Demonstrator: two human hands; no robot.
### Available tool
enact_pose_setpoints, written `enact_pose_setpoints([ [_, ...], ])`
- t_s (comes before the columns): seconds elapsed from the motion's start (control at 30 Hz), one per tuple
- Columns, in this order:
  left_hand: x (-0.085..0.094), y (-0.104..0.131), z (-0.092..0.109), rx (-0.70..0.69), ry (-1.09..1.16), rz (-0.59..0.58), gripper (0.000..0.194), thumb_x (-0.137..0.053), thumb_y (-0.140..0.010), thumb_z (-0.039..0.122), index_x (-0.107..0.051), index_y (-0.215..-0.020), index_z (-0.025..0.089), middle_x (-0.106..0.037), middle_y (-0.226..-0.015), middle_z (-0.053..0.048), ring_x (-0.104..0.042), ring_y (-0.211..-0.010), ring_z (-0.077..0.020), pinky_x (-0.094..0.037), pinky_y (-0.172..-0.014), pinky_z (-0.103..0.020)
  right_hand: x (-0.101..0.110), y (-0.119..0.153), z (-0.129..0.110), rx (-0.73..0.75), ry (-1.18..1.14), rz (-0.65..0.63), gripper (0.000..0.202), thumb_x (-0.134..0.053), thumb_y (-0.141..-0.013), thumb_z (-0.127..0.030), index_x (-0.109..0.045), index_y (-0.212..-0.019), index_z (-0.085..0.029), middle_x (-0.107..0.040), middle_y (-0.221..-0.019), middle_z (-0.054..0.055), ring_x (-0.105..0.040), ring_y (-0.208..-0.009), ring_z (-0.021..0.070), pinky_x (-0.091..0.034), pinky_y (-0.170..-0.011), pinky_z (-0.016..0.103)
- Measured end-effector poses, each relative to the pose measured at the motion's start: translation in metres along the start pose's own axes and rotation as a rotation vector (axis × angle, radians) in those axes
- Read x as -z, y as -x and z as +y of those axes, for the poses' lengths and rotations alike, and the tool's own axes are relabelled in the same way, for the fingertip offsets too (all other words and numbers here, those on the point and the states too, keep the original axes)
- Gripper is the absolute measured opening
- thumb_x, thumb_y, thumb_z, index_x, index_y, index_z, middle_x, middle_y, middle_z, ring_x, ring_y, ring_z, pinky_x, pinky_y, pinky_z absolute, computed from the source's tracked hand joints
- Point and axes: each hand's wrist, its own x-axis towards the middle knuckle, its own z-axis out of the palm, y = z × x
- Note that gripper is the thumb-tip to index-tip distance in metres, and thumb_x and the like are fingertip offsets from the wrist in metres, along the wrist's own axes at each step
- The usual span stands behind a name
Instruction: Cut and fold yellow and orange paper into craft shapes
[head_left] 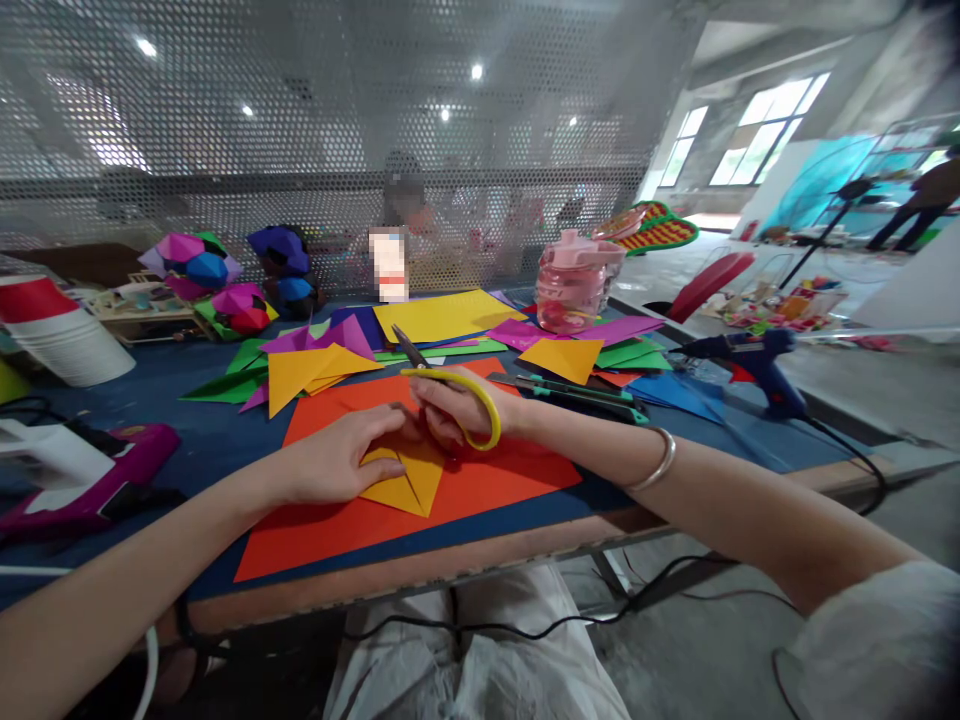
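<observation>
Paper (409,490): yellow-orange, folded, creases and a slit-like gap visible; lying flat on the red-orange sheet (517,465), 1 pointed corner at 6 o'clock; upper part hidden.

Scissors (491,420): toward 1 o'clock from the paper, held above the sheet; 1 yellow handle loop visible, dark blades aimed roughly 11 o'clock.

The lone head camera is looking forward and down from above the lap (465,670), catching the left hand (341,455) and right hand (459,402) close by, the desk (214,440) beneath and the mesh (300,120) beyond.
</observation>
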Motion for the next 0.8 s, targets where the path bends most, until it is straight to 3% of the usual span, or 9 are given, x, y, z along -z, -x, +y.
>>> enact_pose_setpoints([
  [0.1,0.001,0.001,0.002,0.015,-0.005,-0.004,0.021,-0.056,-0.093,0.033,-0.058,-0.110,0.021,-0.068,-0.123,-0.008,-0.064,-0.115,-0.0251,-0.050,-0.101,-0.037,0.009,-0.003,-0.002,0.003,0.033,0.057,0.048,-0.034,-0.110,-0.040,-0.046,-0.066,-0.022,-0.047,-0.036,-0.005,-0.046,-0.035,0.0104,-0.039,-0.042,0.021],
  [0.2,-0.001,0.000,0.002,0.019,0.009,0.011,0.021,-0.057,-0.092,0.034,-0.058,-0.109,0.022,-0.068,-0.121,-0.007,-0.065,-0.113,-0.0252,-0.051,-0.101,-0.037,0.005,0.001,-0.008,0.015,0.037,0.080,0.044,-0.036,-0.109,-0.037,-0.045,-0.069,-0.023,-0.046,-0.037,-0.006,-0.045,-0.034,0.0105,-0.037,-0.040,0.021],
  [0.37,-0.003,-0.004,-0.001,-0.023,0.084,0.009,0.024,-0.056,-0.089,0.029,-0.062,-0.111,0.023,-0.071,-0.119,-0.006,-0.065,-0.115,-0.0260,-0.050,-0.105,-0.037,-0.026,0.019,-0.027,0.043,0.019,0.020,0.054,-0.040,-0.108,-0.042,-0.046,-0.058,-0.023,-0.049,-0.041,-0.003,-0.048,-0.039,0.0107,-0.042,-0.044,0.022],
  [0.53,-0.001,-0.002,0.004,-0.025,0.151,-0.060,0.022,-0.048,-0.087,0.025,-0.069,-0.091,0.021,-0.076,-0.094,-0.002,-0.070,-0.099,-0.0248,-0.055,-0.091,-0.031,-0.051,0.026,-0.040,0.080,-0.042,-0.117,0.049,-0.042,-0.107,-0.042,-0.044,-0.062,-0.023,-0.049,-0.041,-0.005,-0.050,-0.040,0.0100,-0.045,-0.045,0.020],
  [0.67,-0.001,-0.003,0.010,-0.019,0.195,-0.090,0.029,-0.047,-0.083,0.021,-0.071,-0.100,0.023,-0.075,-0.088,-0.001,-0.071,-0.099,-0.0250,-0.056,-0.085,-0.029,-0.049,0.022,-0.035,0.049,-0.072,-0.132,0.044,-0.037,-0.109,-0.037,-0.046,-0.068,-0.023,-0.049,-0.042,-0.007,-0.053,-0.040,0.0093,-0.045,-0.047,0.019],
  [0.8,-0.003,-0.005,0.008,-0.019,0.204,-0.066,0.033,-0.052,-0.082,0.022,-0.067,-0.111,0.024,-0.075,-0.098,-0.004,-0.069,-0.106,-0.0279,-0.055,-0.092,-0.036,-0.038,0.016,-0.023,0.045,-0.001,-0.094,0.043,-0.043,-0.108,-0.041,-0.052,-0.071,-0.020,-0.053,-0.044,-0.006,-0.054,-0.044,0.0090,-0.046,-0.051,0.019],
])
